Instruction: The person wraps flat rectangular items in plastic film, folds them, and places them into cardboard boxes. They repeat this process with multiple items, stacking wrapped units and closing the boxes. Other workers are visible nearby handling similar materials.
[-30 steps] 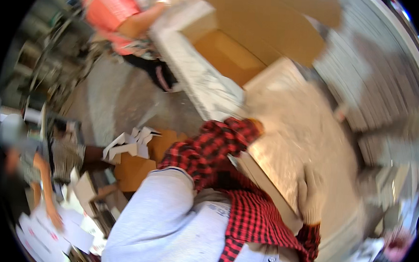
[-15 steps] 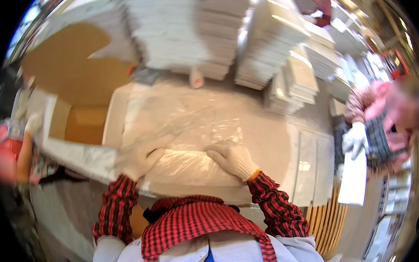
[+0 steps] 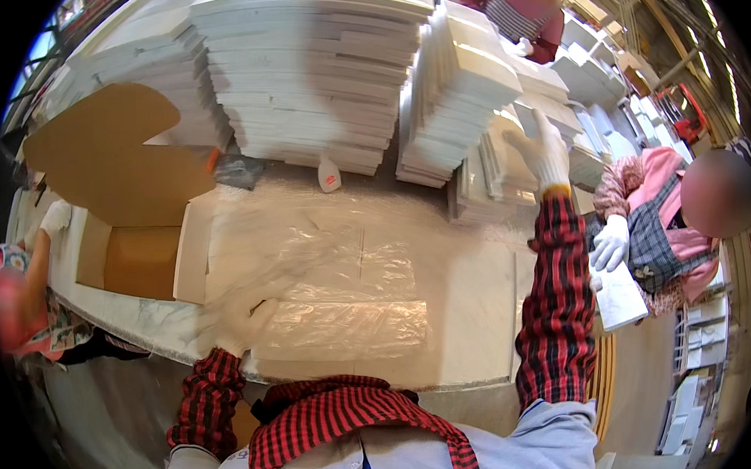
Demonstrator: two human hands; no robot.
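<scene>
My right hand [image 3: 547, 152], in a white knit glove, is stretched far out over the small stacks of white boards [image 3: 505, 156] at the back right. Its fingers are apart and hold nothing. In front of me a sheet of clear plastic film [image 3: 348, 323] lies wrinkled and folded on the table, catching the light. At the film's left edge is my gloved left hand [image 3: 231, 324], smeared by motion, so the fingers' grip cannot be made out.
An open cardboard box [image 3: 142, 259] stands on the left of the table [image 3: 473, 326]. Tall stacks of white boards [image 3: 316, 76] line the back, with a white bottle [image 3: 329, 176] before them. A co-worker's gloved hand [image 3: 611, 242] at right holds a white panel [image 3: 619, 297]. Other people work at far left and back.
My right hand has left the film and reached forward and right to the board stacks. My left hand has stayed by the film's left edge. The co-worker's panel at right is now tilted.
</scene>
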